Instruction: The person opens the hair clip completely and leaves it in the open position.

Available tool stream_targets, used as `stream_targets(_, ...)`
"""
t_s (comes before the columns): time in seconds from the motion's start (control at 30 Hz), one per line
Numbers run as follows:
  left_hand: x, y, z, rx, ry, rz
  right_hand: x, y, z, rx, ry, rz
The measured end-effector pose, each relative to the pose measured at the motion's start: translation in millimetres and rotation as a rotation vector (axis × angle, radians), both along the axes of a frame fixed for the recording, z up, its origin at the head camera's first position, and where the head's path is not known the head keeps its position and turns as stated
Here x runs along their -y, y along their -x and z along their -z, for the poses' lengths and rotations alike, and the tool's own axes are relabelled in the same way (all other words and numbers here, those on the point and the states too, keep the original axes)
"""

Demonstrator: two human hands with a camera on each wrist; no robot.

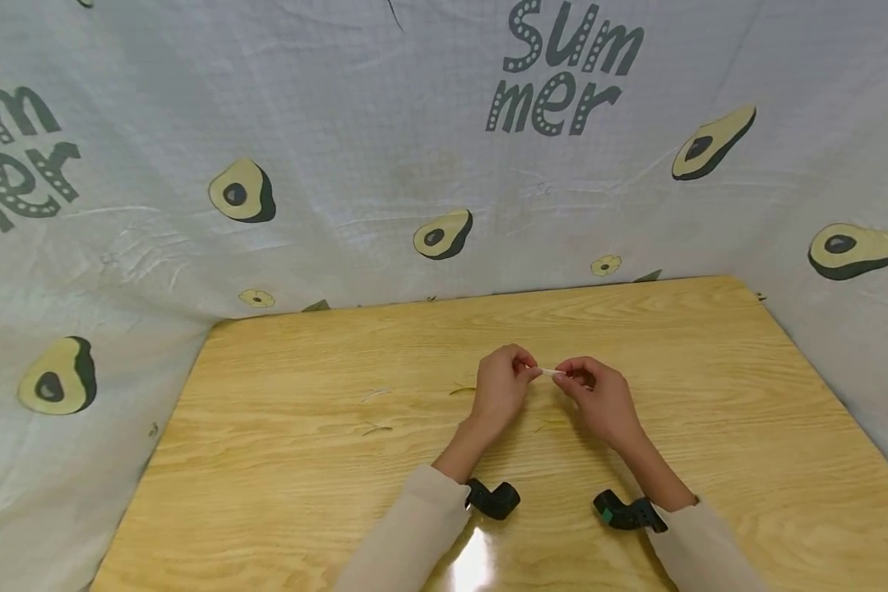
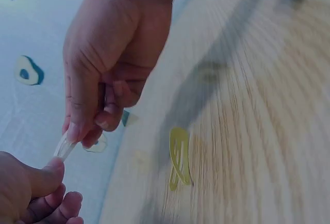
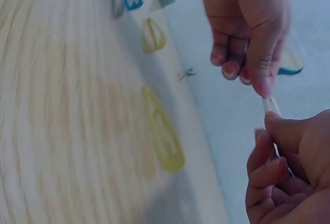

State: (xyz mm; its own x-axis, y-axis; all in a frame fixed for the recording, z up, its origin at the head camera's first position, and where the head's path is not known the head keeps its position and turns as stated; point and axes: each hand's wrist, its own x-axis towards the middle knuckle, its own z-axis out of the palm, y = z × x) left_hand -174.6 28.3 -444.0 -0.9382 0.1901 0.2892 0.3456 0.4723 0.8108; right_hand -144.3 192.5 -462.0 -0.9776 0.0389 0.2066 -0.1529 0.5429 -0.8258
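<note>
A small white hair clip [image 1: 551,372] is stretched between my hands above the table. My left hand [image 1: 501,380] pinches one end between thumb and forefinger. At the other end, the thumb and fingertips of my right hand [image 1: 599,399] pinch it. Both wrist views show the clip [image 2: 64,147] as a slim loop, its ends hidden under the fingers. On the table below the hands lies a yellow snap hair clip [image 3: 172,162]. Another yellowish clip [image 1: 461,389] lies just left of my left hand.
Farther left on the wooden table [image 1: 266,493] lie two more clips, among them a blue one [image 3: 135,3] and a greyish one [image 3: 117,2]. A white cloth [image 1: 340,148] printed with avocados hangs along the back and sides. Each wrist carries a black camera mount.
</note>
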Motion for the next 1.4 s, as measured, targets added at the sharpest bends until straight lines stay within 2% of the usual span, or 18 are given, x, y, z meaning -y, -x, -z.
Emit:
stream_targets(0.2, 11.8, -18.5, 2.5, 0.099, -0.208, -0.017, 11.3, -10.9, -10.7, 0.000, 0.085, -0.042)
stream_targets(0.37, 23.2, -27.3, 7.8, 0.159, -0.312, 0.032, 18.5, -14.4, -8.8, -0.001, 0.085, -0.089)
stream_targets(0.5, 33.1, -31.4, 11.9, 0.177, -0.318, 0.047, 23.5, -15.4, -6.1, 0.017, 0.114, -0.124)
stream_targets(0.67, 45.5, -38.8, 15.2, 0.149, -0.314, 0.066, 32.1, -21.6, -5.2, 0.062, 0.175, -0.137)
stream_targets(0.9, 60.0, -53.8, 21.9, 0.149, -0.301, 0.032, 46.2, -34.6, -3.0, 0.087, 0.252, -0.142)
stream_targets(1.13, 74.4, -70.5, 24.3, 0.176, -0.281, 0.004, 57.5, -41.5, 7.6, 0.121, 0.306, -0.172)
stream_targets(1.4, 93.5, -82.3, 42.1, 0.134, -0.257, 0.009, 70.0, -51.0, 19.9, 0.176, 0.295, -0.179)
